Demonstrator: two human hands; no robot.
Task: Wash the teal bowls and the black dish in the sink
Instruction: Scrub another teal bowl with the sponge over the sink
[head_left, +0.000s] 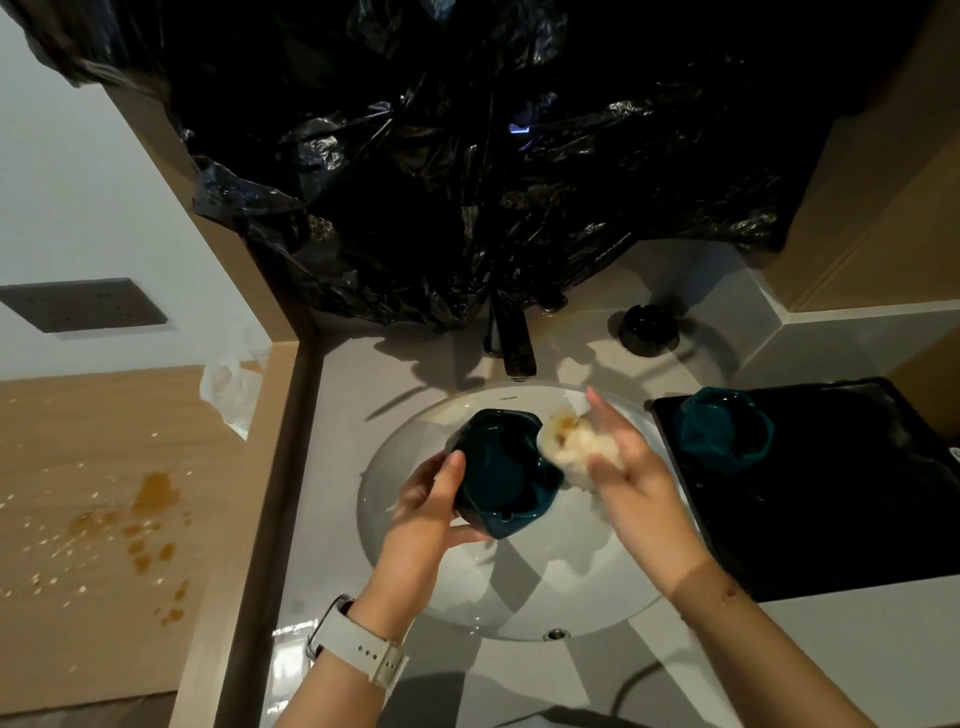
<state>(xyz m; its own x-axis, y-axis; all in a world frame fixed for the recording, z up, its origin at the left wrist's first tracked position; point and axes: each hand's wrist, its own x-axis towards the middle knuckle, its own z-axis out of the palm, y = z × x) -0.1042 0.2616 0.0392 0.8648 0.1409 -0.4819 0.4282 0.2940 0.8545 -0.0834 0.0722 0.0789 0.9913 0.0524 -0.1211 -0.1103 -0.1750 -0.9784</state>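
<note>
Bowl (501, 470) over sink (415, 587) (tray (831, 519) right, tap (514, 343) behind).

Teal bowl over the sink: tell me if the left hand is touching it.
Touching. The head view shows the left hand gripping the teal bowl, thumb on its rim, fingers beneath.

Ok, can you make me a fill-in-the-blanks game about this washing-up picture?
1. The left hand holds a teal bowl over the white ____.
2. The right hand presses a stained ____ against that bowl's rim.
3. The second teal bowl sits on the black ____ right of the sink.
4. The small black dish stands on the counter near the ____.

Missing words: sink; sponge; tray; faucet
</note>
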